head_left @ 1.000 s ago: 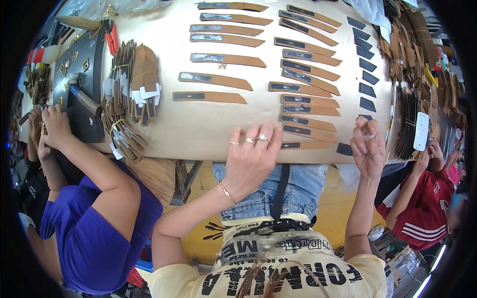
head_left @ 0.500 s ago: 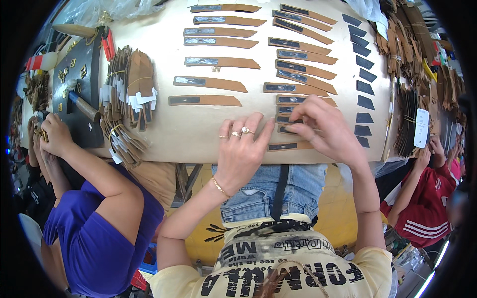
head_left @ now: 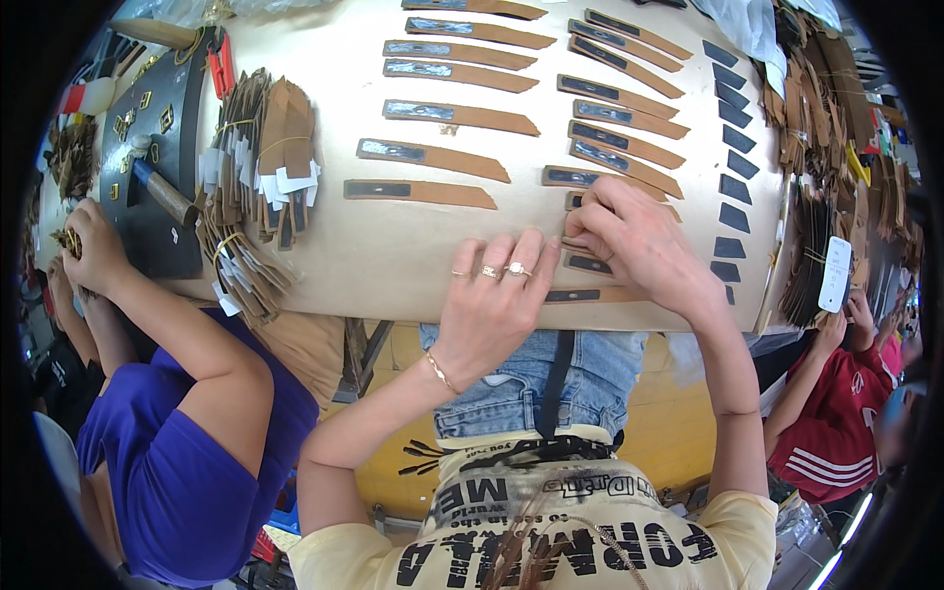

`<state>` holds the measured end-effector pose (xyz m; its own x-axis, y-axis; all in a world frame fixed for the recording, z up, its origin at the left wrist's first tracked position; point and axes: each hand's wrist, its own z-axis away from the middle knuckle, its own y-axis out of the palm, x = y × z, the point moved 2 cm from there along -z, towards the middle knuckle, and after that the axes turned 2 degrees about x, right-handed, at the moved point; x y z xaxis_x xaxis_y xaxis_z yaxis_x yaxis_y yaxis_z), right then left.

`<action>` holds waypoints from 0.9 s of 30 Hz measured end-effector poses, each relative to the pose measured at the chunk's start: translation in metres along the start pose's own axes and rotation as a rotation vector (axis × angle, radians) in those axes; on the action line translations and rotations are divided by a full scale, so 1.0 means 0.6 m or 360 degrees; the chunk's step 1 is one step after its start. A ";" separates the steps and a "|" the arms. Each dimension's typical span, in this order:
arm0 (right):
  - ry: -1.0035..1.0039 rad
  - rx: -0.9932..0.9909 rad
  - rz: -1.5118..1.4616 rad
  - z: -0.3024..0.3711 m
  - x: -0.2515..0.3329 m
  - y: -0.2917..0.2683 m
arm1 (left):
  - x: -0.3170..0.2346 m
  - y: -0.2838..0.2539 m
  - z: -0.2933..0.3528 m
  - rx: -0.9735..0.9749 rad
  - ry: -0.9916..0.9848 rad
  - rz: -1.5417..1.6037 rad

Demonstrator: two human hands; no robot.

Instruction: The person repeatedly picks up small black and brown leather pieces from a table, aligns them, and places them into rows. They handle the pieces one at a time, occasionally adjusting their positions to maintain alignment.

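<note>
Brown leather strips with dark, slotted patches at their left ends lie in two columns on a paper-covered table. My right hand [head_left: 644,246] is closed in a pinch at the left end of a leather strip [head_left: 575,241] low in the right column; the fingers hide most of it. Close beside it, my left hand [head_left: 497,300] rests with fingers stretched out, their tips by the same strip end, holding nothing I can see. Just nearer me lies another strip [head_left: 615,295], partly under my right wrist. In the left column, the nearest strip [head_left: 452,194] lies apart from my hands.
Dark slanted pieces [head_left: 735,189] form a column at the right. Tied leather bundles [head_left: 285,128] stand at the left, near a hammer [head_left: 162,192] on a black board [head_left: 157,246]. A co-worker in purple [head_left: 187,433] works at left; another in red [head_left: 826,423] sits at right.
The view has shifted, so the table's things sit further right. My right fingers have moved slightly up the column of strips. My left hand stays close beside them.
</note>
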<state>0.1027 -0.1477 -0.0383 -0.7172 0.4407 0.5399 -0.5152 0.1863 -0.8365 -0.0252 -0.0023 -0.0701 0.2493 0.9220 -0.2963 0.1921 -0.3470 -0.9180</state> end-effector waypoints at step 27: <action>0.0065 -0.0242 0.0112 0.010 0.006 -0.004 | 0.001 0.003 0.003 0.0015 -0.0086 0.0103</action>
<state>0.0984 -0.1521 -0.0341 -0.7279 0.4920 0.4776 -0.3852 0.2830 -0.8784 -0.0264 -0.0023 -0.0723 0.2091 0.9058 -0.3686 0.1684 -0.4047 -0.8988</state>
